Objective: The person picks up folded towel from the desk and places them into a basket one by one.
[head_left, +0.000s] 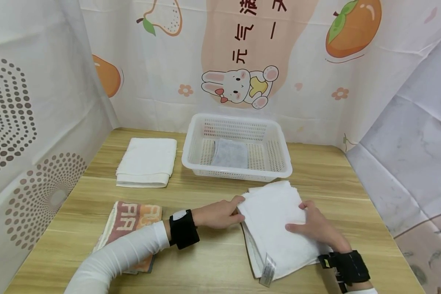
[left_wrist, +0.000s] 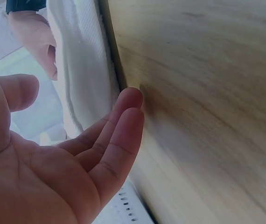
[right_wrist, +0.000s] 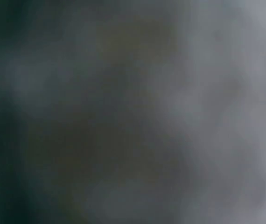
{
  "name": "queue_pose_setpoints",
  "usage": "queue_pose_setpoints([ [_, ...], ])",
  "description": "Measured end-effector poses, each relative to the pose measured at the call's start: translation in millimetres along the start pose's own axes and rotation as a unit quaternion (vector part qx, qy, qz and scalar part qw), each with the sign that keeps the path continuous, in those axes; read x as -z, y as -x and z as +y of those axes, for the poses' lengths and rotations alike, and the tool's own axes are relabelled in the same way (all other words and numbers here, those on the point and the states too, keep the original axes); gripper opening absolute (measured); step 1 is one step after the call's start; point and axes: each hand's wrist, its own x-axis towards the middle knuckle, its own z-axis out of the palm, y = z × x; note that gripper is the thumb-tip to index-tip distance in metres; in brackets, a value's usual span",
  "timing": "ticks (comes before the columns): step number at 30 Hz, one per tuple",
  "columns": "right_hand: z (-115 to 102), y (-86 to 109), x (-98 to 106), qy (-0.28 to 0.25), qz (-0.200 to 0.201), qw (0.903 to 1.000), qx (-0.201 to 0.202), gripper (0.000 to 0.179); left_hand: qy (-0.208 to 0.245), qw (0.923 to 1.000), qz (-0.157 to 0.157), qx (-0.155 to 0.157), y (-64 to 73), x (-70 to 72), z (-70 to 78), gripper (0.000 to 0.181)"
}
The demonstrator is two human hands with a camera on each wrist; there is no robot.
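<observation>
We see the left hand (head_left: pixel 217 214) and the right hand (head_left: pixel 319 227) at a white towel (head_left: pixel 270 212).
The left fingers are loose beside its left edge; the right ones rest apart on it. We find this towel on the table (head_left: pixel 213 265), near the basket (head_left: pixel 239 170) with a grey cloth (head_left: pixel 232 153); farther left lie a second towel (head_left: pixel 148 157) and a patterned towel (head_left: pixel 130 220).
</observation>
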Motion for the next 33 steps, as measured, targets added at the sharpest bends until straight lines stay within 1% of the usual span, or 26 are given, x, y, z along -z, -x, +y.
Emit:
queue_pose_setpoints([
  [3, -2.0, -0.5, -1.7, 0.002, -0.002, 1.0000, -0.001, 0.089, 0.017, 0.9998, -0.006, 0.007, 0.9, 1.0, 0.7, 0.067],
  [6, -4.0, -0.3, -3.0, 0.003, -0.003, 1.0000, -0.001, 0.089, 0.030, 0.9994, -0.010, 0.015, 0.9, 1.7, 0.7, 0.069],
  [13, -8.1, 0.1, -6.5, 0.000, 0.000, 1.0000, 0.004, 0.087, 0.042, 0.9985, -0.012, 0.034, -0.7, 1.1, 0.1, 0.072],
  [18, -9.0, -0.2, -9.1, 0.000, -0.001, 1.0000, 0.000, 0.088, 0.055, 0.9975, -0.016, 0.039, -0.4, 1.4, -0.3, 0.074],
  [21, -10.0, -0.2, -10.6, 0.002, -0.002, 1.0000, -0.004, 0.090, 0.081, 0.9953, -0.022, 0.048, 0.8, 2.3, 0.4, 0.076],
  [24, -12.3, -0.3, -11.4, 0.003, -0.005, 1.0000, -0.008, 0.091, 0.128, 0.9898, -0.029, 0.056, 1.7, 3.5, 1.2, 0.080],
  [28, -14.9, -0.3, -12.6, 0.007, -0.006, 0.9999, -0.009, 0.092, 0.202, 0.9770, -0.034, 0.060, 0.4, 3.9, 1.9, 0.084],
  [30, -15.6, -0.2, -13.3, 0.009, -0.005, 0.9999, -0.009, 0.093, 0.229, 0.9706, -0.033, 0.067, -0.9, 3.5, 2.4, 0.085],
  [33, -16.5, -0.2, -14.1, 0.007, -0.005, 0.9999, -0.010, 0.092, 0.256, 0.9629, -0.028, 0.079, -2.7, 2.3, 3.2, 0.086],
])
